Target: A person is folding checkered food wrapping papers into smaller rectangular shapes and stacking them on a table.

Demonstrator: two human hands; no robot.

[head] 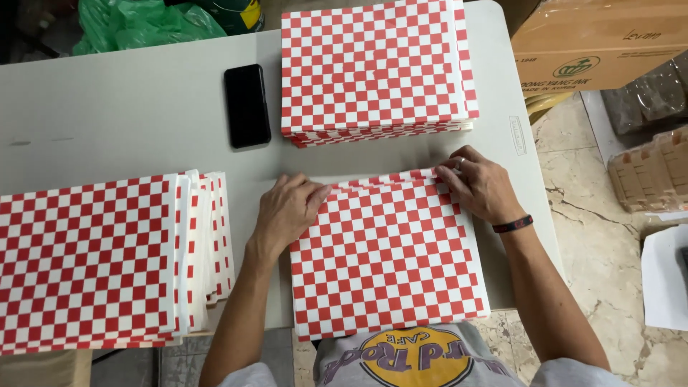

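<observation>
A red-and-white checkered paper sheet (390, 261) lies flat on the grey table (122, 115) right in front of me. My left hand (287, 210) rests on its upper left corner, fingers pressing the top edge. My right hand (479, 185), with a ring and a dark wristband, pinches the upper right corner where the top edge is folded over. Whether one sheet or a few lie under my hands I cannot tell.
A thick stack of the same checkered paper (376, 68) sits at the far middle of the table. Another fanned stack (100, 261) lies at the left. A black phone (247, 105) lies between them. Cardboard boxes (602, 43) stand on the floor to the right, green bags (143, 21) beyond the table.
</observation>
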